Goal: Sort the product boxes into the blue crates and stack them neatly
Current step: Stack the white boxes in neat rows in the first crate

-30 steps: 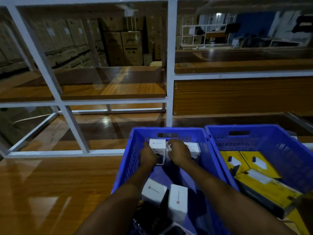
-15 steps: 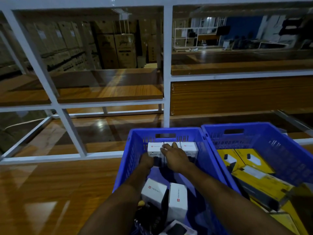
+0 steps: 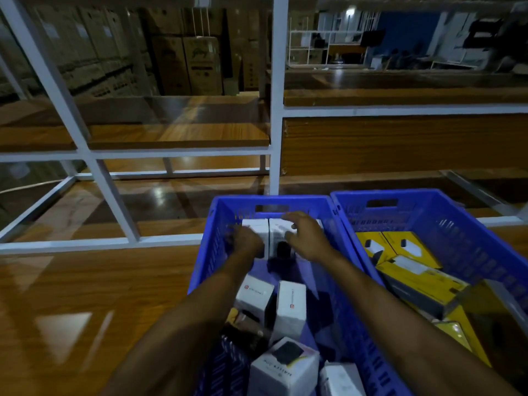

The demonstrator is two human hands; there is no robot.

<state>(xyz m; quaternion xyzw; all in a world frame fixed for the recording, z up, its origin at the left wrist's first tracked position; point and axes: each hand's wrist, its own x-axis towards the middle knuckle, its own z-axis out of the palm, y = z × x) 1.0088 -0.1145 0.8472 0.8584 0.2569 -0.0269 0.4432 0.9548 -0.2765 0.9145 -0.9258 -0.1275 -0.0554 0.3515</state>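
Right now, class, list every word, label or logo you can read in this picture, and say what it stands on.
"HALLEY": upside down on the nearest white box in the left crate; the characters after it are blurred.
Red logos and small print on the two white boxes behind it: too blurred to read.
Script logo on the brown carton: too blurred to read.
Yellow boxes: no legible text.

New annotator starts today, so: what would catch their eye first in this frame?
The left hand and right hand meet on a row of white boxes standing against the far wall of the left blue crate. At that crate's near end lie jumbled white boxes. The right blue crate, set right beside it, holds yellow boxes.
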